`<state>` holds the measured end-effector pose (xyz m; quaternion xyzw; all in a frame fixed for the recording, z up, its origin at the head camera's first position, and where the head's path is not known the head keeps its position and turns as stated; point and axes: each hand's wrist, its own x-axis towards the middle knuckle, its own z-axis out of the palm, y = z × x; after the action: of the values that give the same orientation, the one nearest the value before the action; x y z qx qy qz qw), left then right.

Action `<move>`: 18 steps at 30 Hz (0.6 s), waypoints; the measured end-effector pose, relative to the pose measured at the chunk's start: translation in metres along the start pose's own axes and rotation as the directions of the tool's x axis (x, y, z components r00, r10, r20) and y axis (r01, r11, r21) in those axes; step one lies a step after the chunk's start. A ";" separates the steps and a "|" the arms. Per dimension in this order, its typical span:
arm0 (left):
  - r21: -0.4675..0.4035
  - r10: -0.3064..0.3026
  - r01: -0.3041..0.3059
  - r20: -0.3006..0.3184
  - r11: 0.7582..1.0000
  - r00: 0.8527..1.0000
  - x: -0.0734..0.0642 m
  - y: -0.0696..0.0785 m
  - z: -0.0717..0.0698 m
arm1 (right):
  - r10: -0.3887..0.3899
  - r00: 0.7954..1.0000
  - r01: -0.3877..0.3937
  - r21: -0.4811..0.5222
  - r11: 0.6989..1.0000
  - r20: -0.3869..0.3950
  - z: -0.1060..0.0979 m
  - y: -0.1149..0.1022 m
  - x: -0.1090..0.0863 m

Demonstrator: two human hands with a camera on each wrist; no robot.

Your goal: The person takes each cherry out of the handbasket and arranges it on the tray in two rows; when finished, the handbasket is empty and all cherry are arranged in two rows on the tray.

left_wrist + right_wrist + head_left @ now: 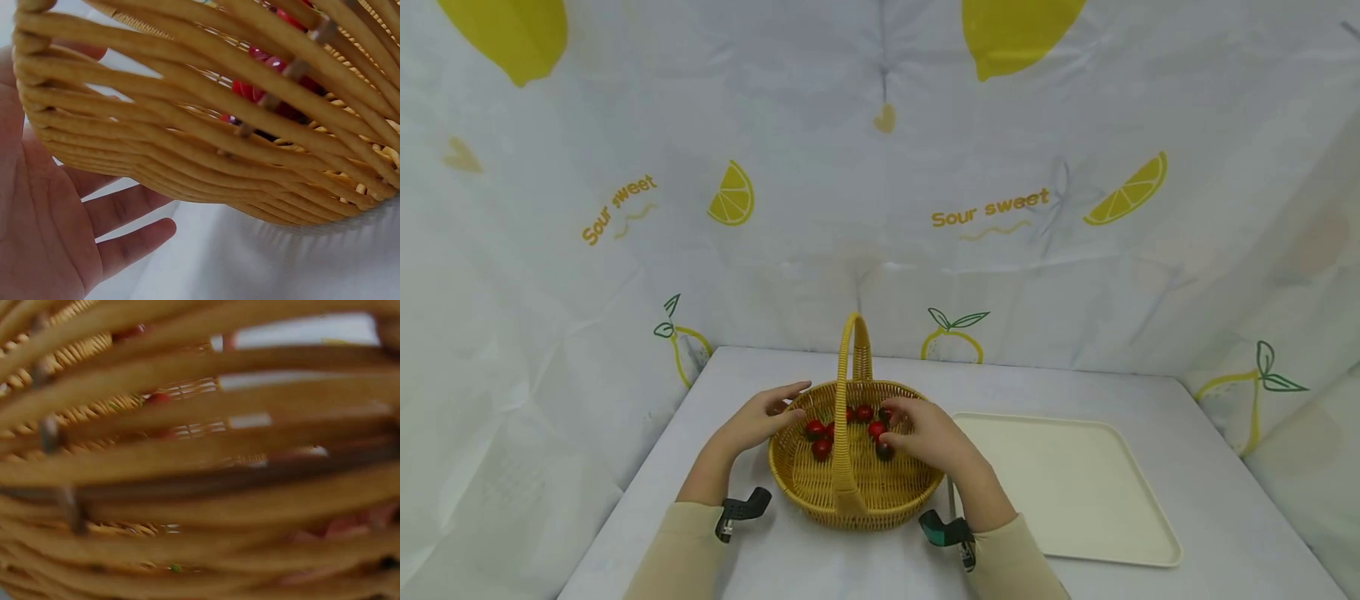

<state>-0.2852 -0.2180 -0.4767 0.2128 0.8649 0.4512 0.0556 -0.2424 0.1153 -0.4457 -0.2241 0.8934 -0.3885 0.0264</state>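
A yellow wicker basket (808, 492) with a tall arched handle stands on the table. Several small, shiny red round fruits (822, 450) with dark patches lie inside it, in two groups either side of the handle. My left hand (760, 421) is at the basket's left rim, its thumb over the edge; in the left wrist view its fingers (134, 247) stretch out loosely along the outside of the weave. Reaching in over the right rim, my right hand (928, 433) has thumb and fingers apart right by the fruits. The weave mostly hides it in the right wrist view.
A cream rectangular tray (1067, 483) lies flat to the right of the basket, its left edge close by my right forearm. White cloth (880, 250) with lemon prints hangs behind the white table (760, 367).
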 end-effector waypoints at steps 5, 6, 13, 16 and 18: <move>0.005 0.004 -0.004 0.004 1.000 1.000 0.001 -0.005 0.001 | 0.062 0.998 -0.062 -0.005 0.998 0.026 0.005 -0.001 0.002; 0.007 0.004 -0.004 0.002 1.000 1.000 0.001 -0.005 0.002 | 0.075 0.997 -0.075 -0.002 0.997 0.027 0.006 -0.002 0.002; -0.002 -0.016 0.016 0.004 1.000 1.000 0.003 -0.007 0.003 | 0.152 0.987 -0.150 -0.035 0.988 0.057 0.015 -0.002 0.008; 0.001 -0.017 0.017 0.002 1.000 1.000 0.002 -0.005 0.003 | 0.173 0.982 -0.166 -0.085 0.982 0.078 0.021 -0.001 0.010; 0.005 -0.015 0.015 0.001 1.000 1.000 0.002 -0.005 0.003 | 0.189 0.978 -0.178 -0.120 0.977 0.086 0.024 -0.001 0.010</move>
<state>-0.2872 -0.2172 -0.4822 0.2068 0.8675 0.4486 0.0589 -0.2458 0.0940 -0.4609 -0.1602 0.9282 -0.3227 0.0931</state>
